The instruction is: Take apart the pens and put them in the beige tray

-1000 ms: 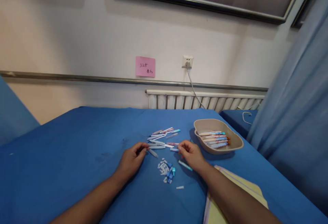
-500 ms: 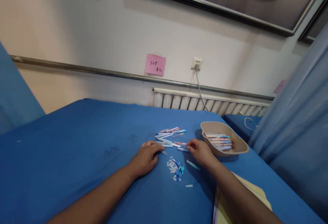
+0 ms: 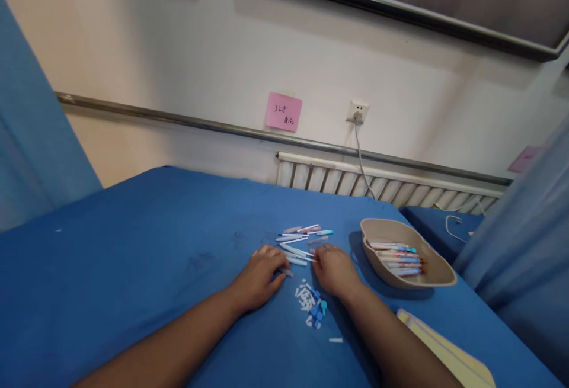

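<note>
My left hand rests on the blue cover, its fingers curled and closed round a short translucent pen piece whose end sticks out past the thumb. My right hand is closed, fingertips down among the pen parts. The end of a thin white stick reaches those fingertips; what they grip is hidden. In front of both hands lies a loose group of pen barrels and thin refills, pale, pink and light blue. Between the wrists sits a small heap of white and blue pieces.
A beige tray holding several printed pens stands to the right of my right hand. A yellow pad or cloth lies by my right forearm. Behind the bed are a radiator and a plugged socket.
My right hand has moved left and inward over the nearby pen parts, covering some of them. The left hand stays with the pen piece. The view has turned slightly left.
</note>
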### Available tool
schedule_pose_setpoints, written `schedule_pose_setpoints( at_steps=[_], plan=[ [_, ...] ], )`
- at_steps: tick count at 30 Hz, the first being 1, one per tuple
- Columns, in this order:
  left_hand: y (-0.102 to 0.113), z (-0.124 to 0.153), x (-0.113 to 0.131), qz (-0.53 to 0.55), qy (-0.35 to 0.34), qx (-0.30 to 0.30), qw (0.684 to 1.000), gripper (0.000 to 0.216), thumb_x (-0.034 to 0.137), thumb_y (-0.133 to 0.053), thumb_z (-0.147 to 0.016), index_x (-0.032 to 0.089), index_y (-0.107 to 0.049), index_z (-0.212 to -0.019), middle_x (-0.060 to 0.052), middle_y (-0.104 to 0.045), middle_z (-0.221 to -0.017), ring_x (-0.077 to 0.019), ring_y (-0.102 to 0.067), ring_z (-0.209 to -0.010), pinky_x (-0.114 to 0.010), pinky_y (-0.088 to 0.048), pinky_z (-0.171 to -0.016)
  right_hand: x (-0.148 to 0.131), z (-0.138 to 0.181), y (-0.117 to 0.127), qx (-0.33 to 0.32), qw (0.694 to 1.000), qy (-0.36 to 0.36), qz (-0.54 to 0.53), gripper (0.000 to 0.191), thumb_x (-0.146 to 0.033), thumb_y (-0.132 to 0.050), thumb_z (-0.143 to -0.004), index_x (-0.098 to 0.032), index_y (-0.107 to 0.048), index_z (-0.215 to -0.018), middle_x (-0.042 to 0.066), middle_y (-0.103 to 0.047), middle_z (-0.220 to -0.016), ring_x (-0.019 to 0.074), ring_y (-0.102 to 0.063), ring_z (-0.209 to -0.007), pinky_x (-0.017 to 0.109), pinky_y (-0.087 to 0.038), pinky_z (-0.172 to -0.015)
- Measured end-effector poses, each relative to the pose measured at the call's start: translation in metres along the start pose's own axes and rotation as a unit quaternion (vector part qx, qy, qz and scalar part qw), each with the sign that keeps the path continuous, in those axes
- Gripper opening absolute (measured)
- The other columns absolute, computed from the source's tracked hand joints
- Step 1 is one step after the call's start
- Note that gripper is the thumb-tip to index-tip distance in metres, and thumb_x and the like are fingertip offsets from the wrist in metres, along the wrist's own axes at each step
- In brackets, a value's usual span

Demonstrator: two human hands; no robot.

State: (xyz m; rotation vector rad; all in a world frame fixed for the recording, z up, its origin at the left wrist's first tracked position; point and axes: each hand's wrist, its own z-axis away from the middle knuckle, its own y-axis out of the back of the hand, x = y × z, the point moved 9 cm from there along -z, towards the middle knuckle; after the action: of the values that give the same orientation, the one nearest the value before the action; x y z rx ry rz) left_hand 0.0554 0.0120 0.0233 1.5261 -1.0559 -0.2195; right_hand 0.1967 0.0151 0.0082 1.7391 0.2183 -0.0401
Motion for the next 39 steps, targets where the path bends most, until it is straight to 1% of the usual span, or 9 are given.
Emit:
schedule_pose_setpoints(
  at_steps=[4, 12, 15, 18, 22, 27, 29, 31, 39],
  plan=[
    [0.000, 0.000, -0.002, 0.022, 0.002, -0.002, 1.000, 0.011, 0.019, -0.053, -0.078, 0.021, -0.058, -0.088, -0.002, -0.059, -0.090, -0.0203, -0.049, -0.089, -0.031, -0.037, -0.081, 0.004, 0.004, -0.004, -0.019, 1.000, -0.007, -0.014, 0.013, -0.020, -0.050, -0.078, -0.018, -0.060, -0.085, 0.008, -0.064, -0.089, 0.0217, -0.056, -0.087, 0.029, -0.034, -0.076],
    [0.000, -0.001, -0.014, 0.084, 0.038, 0.003, 0.996, 0.009, 0.024, -0.054, -0.079, 0.020, -0.060, -0.086, -0.001, -0.061, -0.086, -0.0187, -0.052, -0.085, -0.029, -0.038, -0.080, 0.000, 0.011, -0.003, -0.043, 0.998, 0.027, -0.031, 0.015, -0.015, -0.045, -0.082, -0.018, -0.058, -0.090, 0.007, -0.065, -0.092, 0.0208, -0.057, -0.087, 0.030, -0.032, -0.076],
    [0.000, -0.002, -0.021, 0.116, 0.058, 0.013, 0.991, 0.011, 0.027, -0.052, -0.081, 0.020, -0.060, -0.085, -0.001, -0.061, -0.085, -0.0183, -0.054, -0.083, -0.028, -0.039, -0.077, -0.001, 0.012, -0.004, -0.028, 0.997, 0.046, -0.047, 0.019, -0.012, -0.045, -0.082, -0.018, -0.058, -0.094, 0.008, -0.065, -0.093, 0.0210, -0.056, -0.089, 0.030, -0.033, -0.077],
    [-0.001, -0.002, -0.028, 0.164, 0.077, 0.022, 0.983, 0.016, 0.030, -0.048, -0.084, 0.019, -0.059, -0.086, -0.001, -0.062, -0.083, -0.0177, -0.055, -0.081, -0.026, -0.041, -0.073, 0.000, 0.012, -0.003, 0.004, 0.992, 0.058, -0.111, 0.019, -0.014, -0.044, -0.083, -0.019, -0.059, -0.094, 0.007, -0.063, -0.092, 0.0194, -0.056, -0.088, 0.028, -0.036, -0.078],
    [0.000, -0.001, -0.034, 0.194, 0.097, 0.038, 0.976, 0.019, 0.032, -0.047, -0.084, 0.018, -0.059, -0.087, -0.001, -0.062, -0.082, -0.0171, -0.056, -0.078, -0.025, -0.042, -0.069, 0.015, 0.010, 0.004, 0.080, 0.967, 0.022, -0.241, 0.018, -0.022, -0.041, -0.086, -0.020, -0.058, -0.089, 0.006, -0.062, -0.089, 0.0179, -0.057, -0.082, 0.026, -0.040, -0.073],
    [0.000, -0.001, -0.033, 0.212, 0.095, 0.038, 0.972, 0.023, 0.036, -0.046, -0.085, 0.019, -0.061, -0.089, -0.001, -0.063, -0.082, -0.0174, -0.057, -0.078, -0.025, -0.043, -0.070, 0.050, 0.007, 0.002, 0.160, 0.897, -0.068, -0.406, 0.025, -0.038, -0.042, -0.084, -0.019, -0.057, -0.078, 0.001, -0.058, -0.071, 0.0165, -0.053, -0.069, 0.024, -0.041, -0.063],
    [0.000, -0.001, -0.032, 0.229, 0.091, 0.036, 0.969, 0.024, 0.037, -0.046, -0.085, 0.019, -0.061, -0.092, -0.001, -0.065, -0.086, -0.0178, -0.057, -0.082, -0.025, -0.043, -0.074, 0.058, 0.005, -0.003, 0.163, 0.874, -0.082, -0.450, 0.027, -0.042, -0.044, -0.082, -0.018, -0.057, -0.077, 0.000, -0.056, -0.066, 0.0157, -0.052, -0.065, 0.024, -0.040, -0.060],
    [0.000, -0.002, -0.032, 0.239, 0.091, 0.037, 0.966, 0.024, 0.037, -0.047, -0.085, 0.020, -0.062, -0.092, -0.001, -0.065, -0.087, -0.0179, -0.058, -0.084, -0.025, -0.043, -0.076, 0.062, 0.003, -0.008, 0.161, 0.863, -0.084, -0.471, 0.028, -0.044, -0.047, -0.079, -0.018, -0.057, -0.076, -0.001, -0.055, -0.065, 0.0149, -0.050, -0.062, 0.024, -0.040, -0.059],
    [-0.001, -0.003, -0.033, 0.255, 0.091, 0.046, 0.962, 0.019, 0.030, -0.051, -0.082, 0.019, -0.063, -0.092, -0.002, -0.066, -0.089, -0.0178, -0.060, -0.085, -0.027, -0.045, -0.078, 0.059, 0.001, -0.015, 0.152, 0.850, -0.070, -0.499, 0.029, -0.046, -0.049, -0.078, -0.019, -0.057, -0.074, -0.002, -0.054, -0.065, 0.0140, -0.049, -0.062, 0.023, -0.041, -0.059]
  ],
)
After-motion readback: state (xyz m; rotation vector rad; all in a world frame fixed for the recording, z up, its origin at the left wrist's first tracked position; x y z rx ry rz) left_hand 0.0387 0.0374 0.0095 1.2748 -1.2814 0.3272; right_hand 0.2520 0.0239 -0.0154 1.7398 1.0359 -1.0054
